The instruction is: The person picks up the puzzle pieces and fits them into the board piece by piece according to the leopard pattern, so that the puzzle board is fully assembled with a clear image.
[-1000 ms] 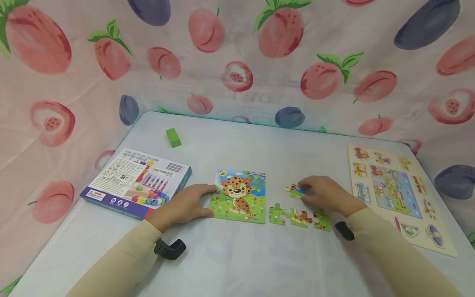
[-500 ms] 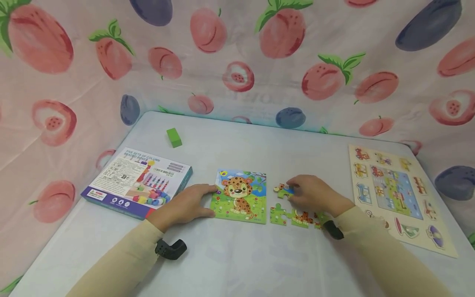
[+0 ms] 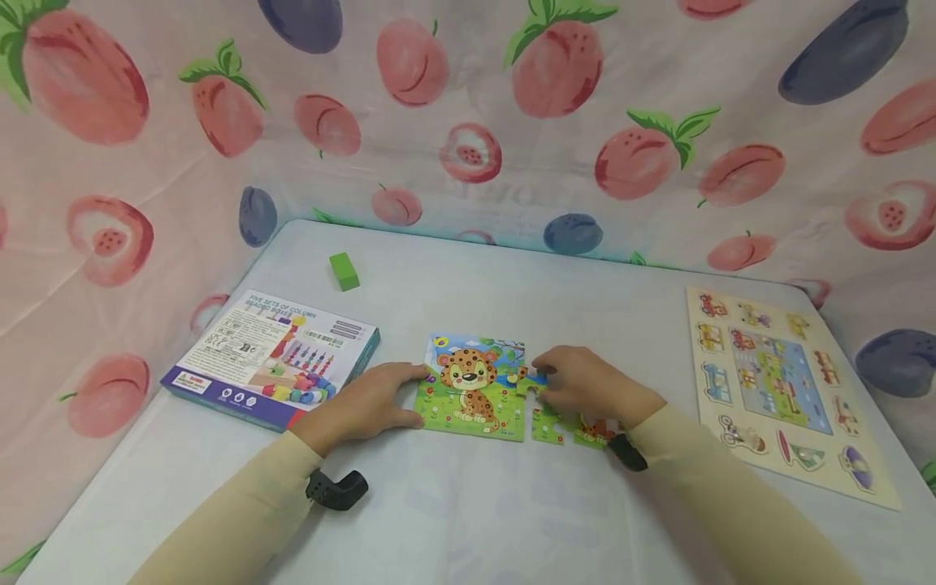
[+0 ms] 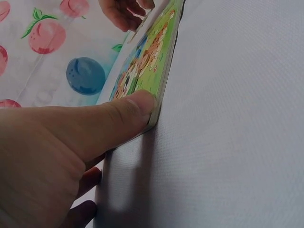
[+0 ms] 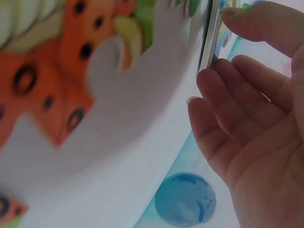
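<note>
A square leopard puzzle (image 3: 471,398) lies on the white table in the head view. My left hand (image 3: 363,408) rests against its left side; in the left wrist view the straight thumb (image 4: 118,116) presses on a corner of it. To the right of the picture, my right hand (image 3: 595,386) pinches a jigsaw piece (image 3: 528,380) between thumb and fingers, at the puzzle's right edge. Whether the piece touches the puzzle I cannot tell. Below that hand lie a green jigsaw piece (image 3: 546,426) and a spotted jigsaw piece (image 3: 591,432), partly covered by the hand and wrist.
On the left lies a bead-toy box (image 3: 274,357), with a green block (image 3: 344,271) behind it. A wooden picture board (image 3: 786,390) lies far right. Fruit-printed cloth (image 3: 468,114) rises behind the table.
My right hand has carried the jigsaw piece leftward, up to the puzzle's right edge. The left hand stays in place at the puzzle's left side.
</note>
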`<control>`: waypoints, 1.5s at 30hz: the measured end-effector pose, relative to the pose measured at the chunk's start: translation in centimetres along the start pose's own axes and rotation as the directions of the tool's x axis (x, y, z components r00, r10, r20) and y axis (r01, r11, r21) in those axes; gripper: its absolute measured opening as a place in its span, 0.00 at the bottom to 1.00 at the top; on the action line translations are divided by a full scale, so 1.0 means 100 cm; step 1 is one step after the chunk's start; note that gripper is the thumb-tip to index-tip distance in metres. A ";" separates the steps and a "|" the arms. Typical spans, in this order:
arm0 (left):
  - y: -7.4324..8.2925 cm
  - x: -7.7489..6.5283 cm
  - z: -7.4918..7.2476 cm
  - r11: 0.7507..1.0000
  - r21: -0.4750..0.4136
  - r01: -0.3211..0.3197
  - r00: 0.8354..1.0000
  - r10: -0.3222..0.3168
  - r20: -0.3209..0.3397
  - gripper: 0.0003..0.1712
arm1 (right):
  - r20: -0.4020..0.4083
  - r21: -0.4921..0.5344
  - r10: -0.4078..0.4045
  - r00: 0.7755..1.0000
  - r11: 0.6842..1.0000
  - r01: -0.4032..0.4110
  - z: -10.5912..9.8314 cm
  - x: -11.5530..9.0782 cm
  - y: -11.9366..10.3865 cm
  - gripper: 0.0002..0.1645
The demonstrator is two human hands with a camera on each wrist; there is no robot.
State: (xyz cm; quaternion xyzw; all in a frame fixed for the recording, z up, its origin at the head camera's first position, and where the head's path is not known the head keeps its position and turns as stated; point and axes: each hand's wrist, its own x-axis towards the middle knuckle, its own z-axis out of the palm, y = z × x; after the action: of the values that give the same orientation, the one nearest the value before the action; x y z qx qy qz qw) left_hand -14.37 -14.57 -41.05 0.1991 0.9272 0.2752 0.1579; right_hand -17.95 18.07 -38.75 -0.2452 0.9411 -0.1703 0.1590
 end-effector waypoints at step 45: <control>0.000 0.000 0.001 1.000 -0.008 -0.002 1.000 0.002 -0.009 0.39 | -0.050 -0.123 -0.083 0.995 0.990 0.076 0.018 0.017 -0.032 0.23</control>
State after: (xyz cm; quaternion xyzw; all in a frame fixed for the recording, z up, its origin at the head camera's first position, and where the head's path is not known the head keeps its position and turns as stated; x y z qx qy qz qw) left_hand -14.36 -14.52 -41.14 0.1980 0.9265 0.2802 0.1543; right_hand -17.34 14.10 -39.43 -0.2868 0.9432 -0.1259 0.1110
